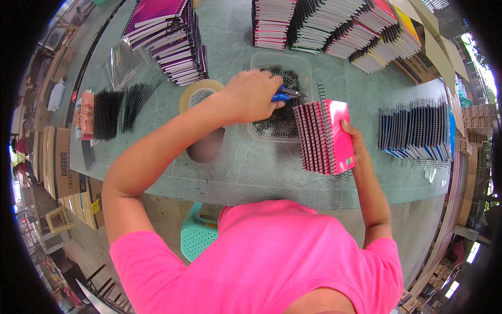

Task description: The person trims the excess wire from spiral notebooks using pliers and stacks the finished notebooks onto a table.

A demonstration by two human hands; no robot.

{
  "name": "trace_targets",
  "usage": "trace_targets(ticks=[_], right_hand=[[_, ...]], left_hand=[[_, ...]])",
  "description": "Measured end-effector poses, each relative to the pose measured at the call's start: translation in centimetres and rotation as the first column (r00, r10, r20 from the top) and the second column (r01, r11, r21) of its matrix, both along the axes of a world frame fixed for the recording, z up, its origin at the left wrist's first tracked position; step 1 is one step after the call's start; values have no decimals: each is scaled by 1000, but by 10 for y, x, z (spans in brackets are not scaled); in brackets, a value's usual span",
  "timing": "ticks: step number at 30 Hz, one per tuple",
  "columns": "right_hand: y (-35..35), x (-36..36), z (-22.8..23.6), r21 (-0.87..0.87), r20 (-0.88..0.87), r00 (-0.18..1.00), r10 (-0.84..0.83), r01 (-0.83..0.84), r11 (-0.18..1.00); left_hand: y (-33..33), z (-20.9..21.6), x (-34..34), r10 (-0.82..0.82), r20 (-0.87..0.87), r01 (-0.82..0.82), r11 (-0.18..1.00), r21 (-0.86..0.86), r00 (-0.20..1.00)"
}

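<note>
My left hand [250,96] is closed around the blue handles of a pair of cutting pliers [284,96], whose jaws point right. Below the pliers lies a clear plastic tub [304,64] holding a tangle of black coil pieces [272,127]. My right hand [356,140] grips a stack of pink spiral notebooks [341,137], thumb on the front cover and the other fingers mostly hidden. From the top of the notebooks a loose end of black coil [321,92] sticks up, a little right of the plier jaws.
Purple notebooks [180,65] are piled at the back left, more notebooks [334,26] at the back right, blue ones [415,131] at the right. A tape roll [187,93] lies under my left forearm. Black coils [109,116] lie at the left; a green stool [198,242] stands below the table's edge.
</note>
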State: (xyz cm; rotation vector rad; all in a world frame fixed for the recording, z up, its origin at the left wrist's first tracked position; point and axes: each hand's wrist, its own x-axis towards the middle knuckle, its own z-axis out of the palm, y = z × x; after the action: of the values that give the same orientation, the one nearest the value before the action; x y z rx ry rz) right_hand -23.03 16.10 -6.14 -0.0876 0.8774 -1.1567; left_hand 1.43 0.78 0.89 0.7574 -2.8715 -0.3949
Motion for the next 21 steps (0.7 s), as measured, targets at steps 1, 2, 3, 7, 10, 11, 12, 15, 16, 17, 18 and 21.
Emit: trace_targets(ticks=[1,2,3,7,10,11,12,15,16,17,18,21], right_hand=[[0,-1,0,-7,-2,1000,-2,2,1000],[0,-2,1,-13,-3,1000,-4,4,1000],[0,-3,1,-20,-5,1000,-6,6,1000],[-2,1,6,-11,-1,1000,26,-26,1000],[-2,3,8,-19,25,998,61,-61,998],[-3,2,6,-24,39,996,75,-74,997],[-3,1,4,-29,52,995,90,-88,996],[-1,-1,0,-34,19,994,107,-106,994],[1,-1,2,-18,-23,996,82,-83,996],[3,0,6,-4,-65,996,58,-58,998],[5,0,7,10,-108,994,34,-33,999],[6,-10,3,-65,-25,1000,10,-12,998]], left_hand=[[-2,2,1,-3,-54,1,999,-54,999],[-2,3,0,-18,-73,13,997,-73,997],[0,4,-4,-33,-93,24,995,-93,995],[4,1,-12,-67,-89,53,987,-153,994],[4,-4,-14,-108,-161,80,981,-176,981],[5,-5,-14,-92,-129,76,989,-128,987],[6,-5,-15,-77,-97,69,994,-81,992],[9,-12,-12,-22,-45,24,999,34,999],[10,-9,-10,-1,-34,3,998,67,999],[7,-6,-7,-4,26,-3,969,246,1000],[1,-1,-4,-17,85,-20,909,416,996],[-5,-1,3,5,52,-32,846,533,999]])
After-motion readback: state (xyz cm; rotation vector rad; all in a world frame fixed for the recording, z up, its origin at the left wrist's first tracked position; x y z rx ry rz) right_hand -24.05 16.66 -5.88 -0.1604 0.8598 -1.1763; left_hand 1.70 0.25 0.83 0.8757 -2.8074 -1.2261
